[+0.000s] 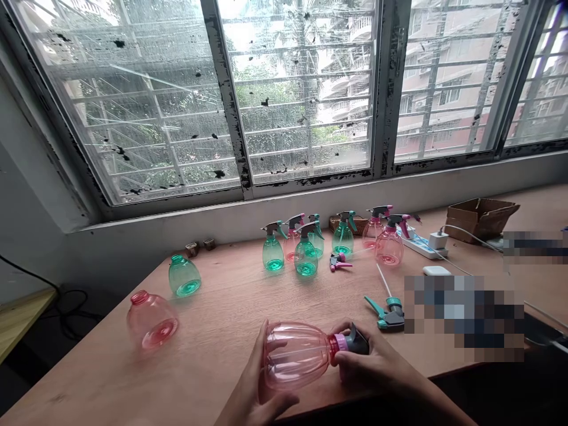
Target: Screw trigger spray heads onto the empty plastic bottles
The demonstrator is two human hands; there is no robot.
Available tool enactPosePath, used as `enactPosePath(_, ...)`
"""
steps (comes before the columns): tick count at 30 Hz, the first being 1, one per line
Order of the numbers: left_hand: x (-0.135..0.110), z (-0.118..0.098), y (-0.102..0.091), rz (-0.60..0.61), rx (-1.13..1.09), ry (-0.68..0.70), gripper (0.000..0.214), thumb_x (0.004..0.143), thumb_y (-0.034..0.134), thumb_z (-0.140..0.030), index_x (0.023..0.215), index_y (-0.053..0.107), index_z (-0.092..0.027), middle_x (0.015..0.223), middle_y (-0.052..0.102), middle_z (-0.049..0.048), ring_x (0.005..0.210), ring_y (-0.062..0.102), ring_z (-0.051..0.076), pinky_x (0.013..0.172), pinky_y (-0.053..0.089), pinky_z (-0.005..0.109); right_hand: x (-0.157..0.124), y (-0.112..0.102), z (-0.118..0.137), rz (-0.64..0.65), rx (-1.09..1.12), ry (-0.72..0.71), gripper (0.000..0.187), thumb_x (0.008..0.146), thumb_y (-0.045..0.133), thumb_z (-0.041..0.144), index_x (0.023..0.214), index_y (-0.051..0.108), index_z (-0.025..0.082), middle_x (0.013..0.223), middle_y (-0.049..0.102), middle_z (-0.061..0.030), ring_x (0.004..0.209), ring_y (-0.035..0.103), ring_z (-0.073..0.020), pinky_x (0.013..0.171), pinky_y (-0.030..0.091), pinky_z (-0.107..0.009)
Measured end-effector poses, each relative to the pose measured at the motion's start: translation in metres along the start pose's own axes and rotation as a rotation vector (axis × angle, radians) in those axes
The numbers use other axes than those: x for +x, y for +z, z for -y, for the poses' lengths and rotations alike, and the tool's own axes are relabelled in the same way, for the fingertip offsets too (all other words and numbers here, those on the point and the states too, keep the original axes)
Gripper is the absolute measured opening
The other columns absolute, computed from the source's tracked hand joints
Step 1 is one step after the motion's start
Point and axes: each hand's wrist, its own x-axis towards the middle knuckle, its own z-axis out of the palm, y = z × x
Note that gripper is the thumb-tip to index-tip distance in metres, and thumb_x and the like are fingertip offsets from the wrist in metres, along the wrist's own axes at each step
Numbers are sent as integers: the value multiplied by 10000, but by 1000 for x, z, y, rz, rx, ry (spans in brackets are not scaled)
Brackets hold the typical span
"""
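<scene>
A pink see-through spray bottle (295, 355) lies on its side between my hands, low over the wooden table (222, 296). My left hand (255, 390) wraps round its base, fingers closed on it. My right hand (370, 364) grips the grey and pink spray head (352, 340) at the bottle's neck. A loose teal and grey spray head (386, 313) with a white tube lies just right of my hands. A small pink spray head (339, 262) lies farther back.
Two capless bottles stand at the left, one pink (151, 322) and one green (184, 277). Several capped green and pink bottles (306, 257) cluster by the window sill. A white power strip (421, 242), a cardboard box (481, 219) and blurred items sit at the right.
</scene>
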Motion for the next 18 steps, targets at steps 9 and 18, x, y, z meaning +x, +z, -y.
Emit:
enactPosePath(9, 2, -1, 0, -37, 88, 21, 1092, 767, 784, -483, 1564, 50, -344, 1612, 296, 99, 1456, 317, 354, 1223, 181, 514, 1, -1, 0, 0, 47, 28, 379, 766, 826, 389, 979, 616, 157, 684, 731, -3, 601, 688, -149, 590, 524, -241)
enactPosePath(18, 1, 4, -2, 1, 45, 5, 1059, 801, 737, -517, 1575, 52, -285, 1618, 269, 134, 1447, 330, 370, 1198, 242, 521, -2, -2, 2, 7, 59, 51, 389, 776, 822, 385, 1010, 598, 170, 710, 721, 2, 639, 695, -157, 625, 534, -259)
